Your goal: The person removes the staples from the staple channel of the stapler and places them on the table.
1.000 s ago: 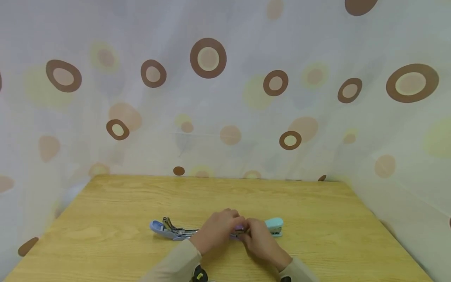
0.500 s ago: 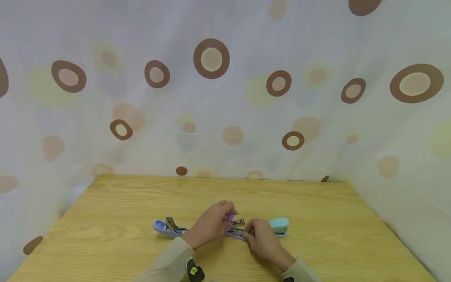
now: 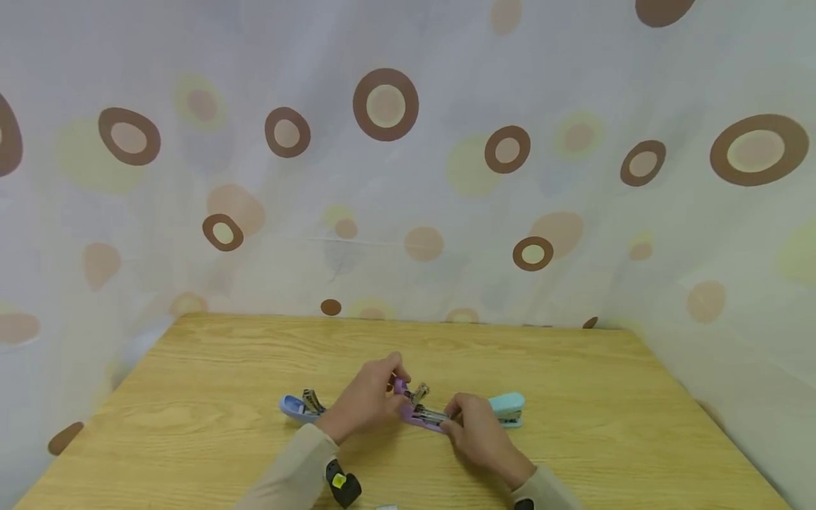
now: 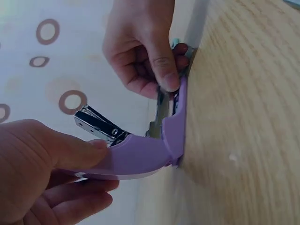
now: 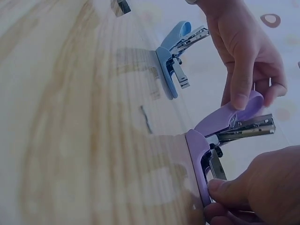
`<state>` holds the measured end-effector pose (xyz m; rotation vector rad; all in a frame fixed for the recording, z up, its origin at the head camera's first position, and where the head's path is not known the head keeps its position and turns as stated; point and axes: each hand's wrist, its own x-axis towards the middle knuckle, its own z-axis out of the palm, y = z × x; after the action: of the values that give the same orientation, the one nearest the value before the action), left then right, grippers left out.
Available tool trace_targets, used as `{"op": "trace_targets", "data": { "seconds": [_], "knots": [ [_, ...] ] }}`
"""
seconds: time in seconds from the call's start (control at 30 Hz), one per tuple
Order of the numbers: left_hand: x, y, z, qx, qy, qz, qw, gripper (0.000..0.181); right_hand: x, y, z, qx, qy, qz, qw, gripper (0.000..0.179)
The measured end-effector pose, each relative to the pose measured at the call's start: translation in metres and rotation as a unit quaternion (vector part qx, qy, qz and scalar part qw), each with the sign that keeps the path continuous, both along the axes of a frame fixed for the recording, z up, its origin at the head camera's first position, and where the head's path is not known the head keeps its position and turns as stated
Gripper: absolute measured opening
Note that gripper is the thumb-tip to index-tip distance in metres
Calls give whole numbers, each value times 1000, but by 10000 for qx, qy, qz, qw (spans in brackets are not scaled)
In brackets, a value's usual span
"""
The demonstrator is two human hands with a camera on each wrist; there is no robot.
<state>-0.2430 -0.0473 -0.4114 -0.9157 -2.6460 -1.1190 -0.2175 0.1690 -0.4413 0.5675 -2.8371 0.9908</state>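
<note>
A purple stapler (image 4: 131, 157) is swung wide apart at its hinge, its metal magazine (image 5: 248, 129) sticking out from the raised top half. My left hand (image 3: 365, 398) pinches the end of that raised top between thumb and fingers. With thumb and fingers my right hand (image 3: 481, 433) grips the far end of the base, which stands at the table surface. Left of the hands lies a blue stapler (image 5: 164, 61), also spread open with its metal parts sticking up; in the head view my left hand partly covers it.
A closed mint-green stapler (image 3: 507, 404) lies just behind and right of my right hand. On the wooden table (image 3: 242, 354), a thin dark strip (image 5: 146, 119) lies near the staplers. A patterned curtain (image 3: 421, 177) hangs around the table's back and sides.
My left hand has moved left, lifting the purple stapler's top away from its base and swinging it back. My right hand has stayed at the base. The metal magazine has come into sight.
</note>
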Motion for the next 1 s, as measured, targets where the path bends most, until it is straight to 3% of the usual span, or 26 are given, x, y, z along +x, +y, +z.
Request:
{"op": "trace_targets", "data": {
  "seconds": [0.23,0.37,0.8,1.0],
  "knots": [
    [2,-15,1,-125,204,496,9985,24,-4,1,3,166,148,16,9998,10],
    [4,-19,-2,-243,127,600,9978,22,-3,2,3,135,183,54,9997,11],
    [4,-20,-5,-705,-111,185,9973,23,-6,7,-5,-109,342,664,9971,18],
    [3,-18,-4,-782,-6,66,9969,22,-8,9,-6,-144,240,895,9956,28]
  ]
}}
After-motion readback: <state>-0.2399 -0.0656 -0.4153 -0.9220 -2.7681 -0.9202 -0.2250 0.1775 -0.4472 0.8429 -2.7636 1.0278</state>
